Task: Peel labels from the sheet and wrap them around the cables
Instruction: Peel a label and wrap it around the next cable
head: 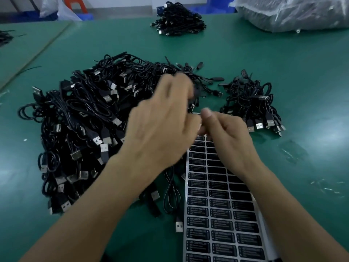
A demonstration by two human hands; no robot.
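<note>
A sheet of black labels (pixel 217 205) lies on the green table in front of me. Above its far end my two hands meet. My left hand (pixel 162 120) is blurred by motion; its curled fingers hold a black cable (pixel 171 188) that hangs down to a USB plug near the sheet's left edge. My right hand (pixel 228 135) has its fingers curled and its thumb raised, pinching a thin light strip, apparently a label (pixel 196 113), next to the left hand's fingers. A large heap of black USB cables (pixel 79 129) lies to the left.
A smaller pile of cables (pixel 253 106) sits right of my hands. Another cable pile (pixel 177 19) lies at the table's far side, beside a plastic-wrapped bundle (pixel 294 12) at the far right. Small scraps (pixel 328 186) lie on the table (pixel 283 63) at the right.
</note>
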